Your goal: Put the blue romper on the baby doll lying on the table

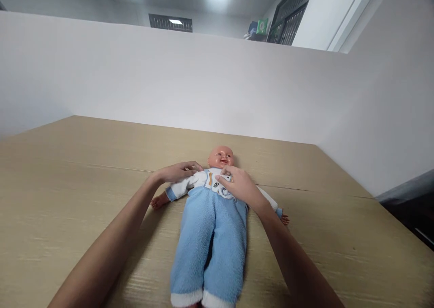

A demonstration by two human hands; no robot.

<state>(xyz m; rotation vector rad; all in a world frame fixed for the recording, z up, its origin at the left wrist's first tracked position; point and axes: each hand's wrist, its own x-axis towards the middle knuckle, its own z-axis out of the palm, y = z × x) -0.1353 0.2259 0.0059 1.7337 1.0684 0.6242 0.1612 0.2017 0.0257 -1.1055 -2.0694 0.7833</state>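
Two hands on one doll [213,217], head view.
Doll lies face up, mid-table, head toward the wall [169,82], feet cut by the lower edge. Left hand [179,171] rests at the doll's shoulder, fingers loosely bent toward the collar; cannot tell whether it pinches cloth. Right hand [240,184] lies over the upper chest, thumb parted from the bent fingers. Markings: blue-and-white suit [198,231] bears an animal-face print [220,191], partly under the right hand, with an orange mark [210,178] beside it; details too small to read. Table [101,163]: pale, wood-toned, seam running across. Beyond the wall: green pack [262,26], label illegible.
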